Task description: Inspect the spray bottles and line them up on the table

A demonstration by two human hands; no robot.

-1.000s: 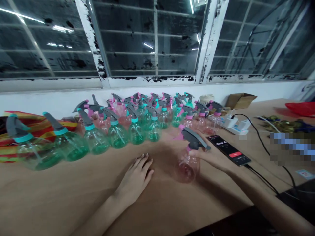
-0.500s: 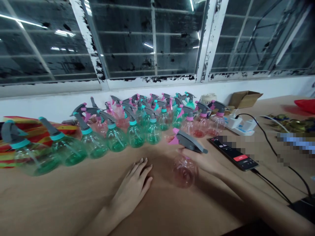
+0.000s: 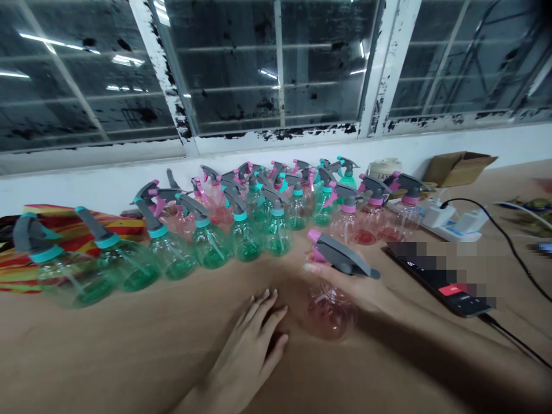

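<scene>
Right hand [image 3: 353,283]: we're gripping pink trigger-spray bottle [image 3: 331,321] by neck; body below fingers likely light, slick; left hand [image 3: 245,351] lying spread.

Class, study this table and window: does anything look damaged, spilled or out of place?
The window frame looks damaged: ragged dark patches break up its white surface, as if paint had peeled. I see no spill around the pink spray bottle in the right hand.
</scene>
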